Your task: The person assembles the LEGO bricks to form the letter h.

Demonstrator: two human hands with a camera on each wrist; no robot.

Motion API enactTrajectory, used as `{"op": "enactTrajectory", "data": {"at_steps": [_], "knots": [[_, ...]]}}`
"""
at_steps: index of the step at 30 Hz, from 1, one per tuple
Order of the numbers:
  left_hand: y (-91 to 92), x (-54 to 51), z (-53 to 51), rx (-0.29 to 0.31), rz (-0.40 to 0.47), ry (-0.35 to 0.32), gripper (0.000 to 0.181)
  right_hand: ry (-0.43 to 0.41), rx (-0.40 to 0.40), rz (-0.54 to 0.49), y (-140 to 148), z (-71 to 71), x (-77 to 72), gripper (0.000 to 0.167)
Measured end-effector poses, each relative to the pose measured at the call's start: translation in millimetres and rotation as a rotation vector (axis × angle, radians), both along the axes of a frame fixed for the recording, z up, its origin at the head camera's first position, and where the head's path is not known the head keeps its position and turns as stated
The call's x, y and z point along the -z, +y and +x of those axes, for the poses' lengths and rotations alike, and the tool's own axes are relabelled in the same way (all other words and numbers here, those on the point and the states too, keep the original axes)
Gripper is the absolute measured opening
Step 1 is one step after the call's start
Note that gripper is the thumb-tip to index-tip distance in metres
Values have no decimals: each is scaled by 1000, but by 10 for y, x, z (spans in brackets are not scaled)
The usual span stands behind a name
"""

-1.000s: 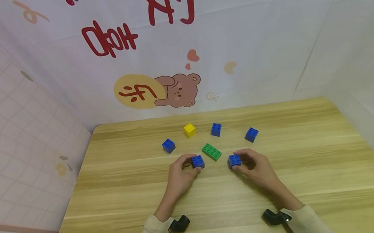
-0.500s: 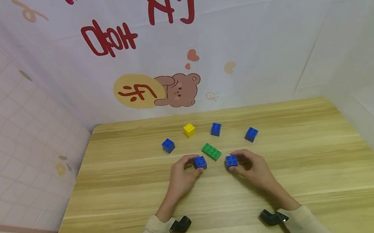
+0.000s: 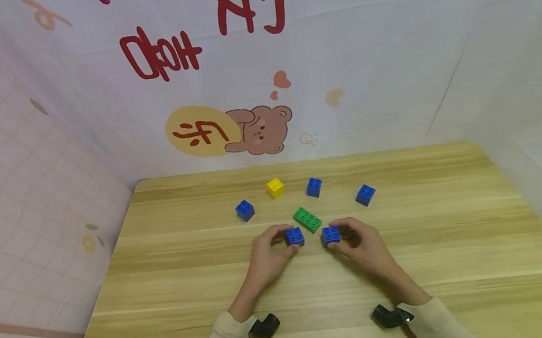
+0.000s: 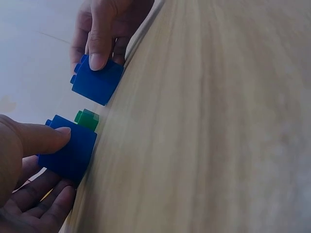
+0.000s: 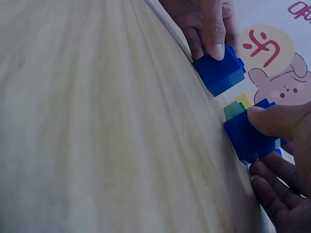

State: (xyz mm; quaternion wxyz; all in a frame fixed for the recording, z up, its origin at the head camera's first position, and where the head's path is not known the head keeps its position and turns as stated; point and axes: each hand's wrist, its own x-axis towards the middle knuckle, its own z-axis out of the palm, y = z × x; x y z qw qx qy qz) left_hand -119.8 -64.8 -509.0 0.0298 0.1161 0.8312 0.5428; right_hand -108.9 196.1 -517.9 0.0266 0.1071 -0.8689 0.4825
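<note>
**Closer together: left-held blue block [image 3: 294,237] and right-held blue block [image 3: 330,235]**

Both have moved inward since the earlier frame, yet remain apart above or on the wooden table [image 3: 324,313]. The left hand [image 3: 269,255] pinches its block, thumb on the near side, fingers on the far; the right hand [image 3: 365,245] mirrors it. That grip seems chosen to keep studs and facing sides uncovered. Just beyond the gap lies a green brick [image 3: 307,219], apparently not blocking it. Farther back, well apart from the hands, sit an outer right blue block [image 3: 365,194], an outer left blue block [image 3: 244,211], a rear blue block [image 3: 313,187] and a yellow block [image 3: 275,188].
</note>
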Motion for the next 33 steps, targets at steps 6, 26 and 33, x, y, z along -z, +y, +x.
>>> {"op": "enactTrajectory", "data": {"at_steps": [6,26,33], "knots": [[26,10,5,9,6,-7,41,-10,-5,2,-28,2,-11,44],[95,31,8,56,30,-17,41,96,-58,-39,-79,-39,-147,42],[119,39,8,68,46,-25,42,131,-72,-55,-108,-48,-216,44]]}}
